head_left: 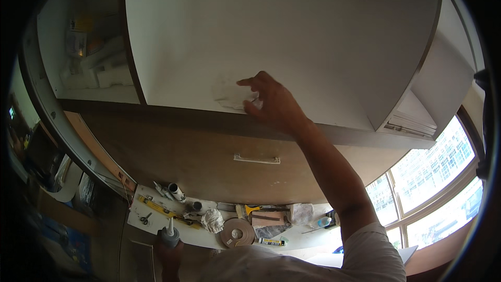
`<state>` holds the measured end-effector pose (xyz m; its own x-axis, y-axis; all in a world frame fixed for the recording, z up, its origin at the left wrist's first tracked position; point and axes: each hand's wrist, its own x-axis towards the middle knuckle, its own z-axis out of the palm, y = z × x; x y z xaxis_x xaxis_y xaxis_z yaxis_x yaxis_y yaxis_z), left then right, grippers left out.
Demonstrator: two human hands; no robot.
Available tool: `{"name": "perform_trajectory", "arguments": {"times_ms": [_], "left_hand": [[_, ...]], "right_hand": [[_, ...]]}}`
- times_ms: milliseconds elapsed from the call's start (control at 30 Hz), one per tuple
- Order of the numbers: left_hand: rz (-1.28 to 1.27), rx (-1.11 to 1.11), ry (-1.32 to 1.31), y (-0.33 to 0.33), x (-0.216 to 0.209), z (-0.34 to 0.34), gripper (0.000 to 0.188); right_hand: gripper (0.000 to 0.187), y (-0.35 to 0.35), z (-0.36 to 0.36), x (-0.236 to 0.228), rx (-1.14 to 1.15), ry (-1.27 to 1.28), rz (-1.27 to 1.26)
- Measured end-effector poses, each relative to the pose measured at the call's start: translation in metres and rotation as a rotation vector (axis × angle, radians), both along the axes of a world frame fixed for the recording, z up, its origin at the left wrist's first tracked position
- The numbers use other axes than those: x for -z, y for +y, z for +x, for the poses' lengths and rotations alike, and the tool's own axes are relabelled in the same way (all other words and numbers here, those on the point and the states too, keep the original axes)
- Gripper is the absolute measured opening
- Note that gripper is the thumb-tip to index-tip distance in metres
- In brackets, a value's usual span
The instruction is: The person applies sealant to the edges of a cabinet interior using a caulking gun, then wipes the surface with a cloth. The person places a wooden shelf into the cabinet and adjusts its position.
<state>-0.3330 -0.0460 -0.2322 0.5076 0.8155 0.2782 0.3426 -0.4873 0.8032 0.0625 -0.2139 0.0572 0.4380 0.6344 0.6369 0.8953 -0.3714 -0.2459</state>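
Note:
My right hand (269, 102) reaches up into a white cabinet compartment (292, 47). Its index finger points left and the thumb sits apart below, with a gap between them. Just under and beside the fingers, a pale, wrinkled patch (229, 96) marks the compartment's white bottom near the front edge; whether it is a smear or a thin sheet I cannot tell. Low at the left, my left hand (171, 257) is wrapped round a dark grey sealant cartridge (169, 237), its white cone nozzle pointing up. Most of that hand is in shadow.
Below the brown panel with a white handle (257, 160), a cluttered ledge holds scissors (145, 219), a yellow level (156, 207), a crumpled white cloth (212, 220), a roll of brown edging tape (237, 233) and a sealant tube (272, 242). Windows (433, 177) stand at the right.

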Motion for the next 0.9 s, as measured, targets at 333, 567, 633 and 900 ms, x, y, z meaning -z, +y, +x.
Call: {"name": "perform_trajectory", "arguments": {"times_ms": [333,567,633,900], "left_hand": [[-0.374,0.140,-0.257,0.008,-0.045,0.063,0.060],[-0.610,0.426,-0.742,-0.025,-0.141,0.091,0.045],[-0.655,0.650,-0.864,-0.023,-0.168,0.102,0.043],[-0.948,1.056,-1.179,-0.066,-0.213,0.160,0.041]], "right_hand": [[0.017,-0.029,0.000,0.010,0.068,0.057,0.034],[0.013,-0.099,-0.062,0.061,-0.113,0.213,0.225],[0.017,-0.136,-0.094,0.104,-0.388,0.547,0.098],[0.079,-0.130,-0.184,0.234,-0.900,1.647,0.550]]}}
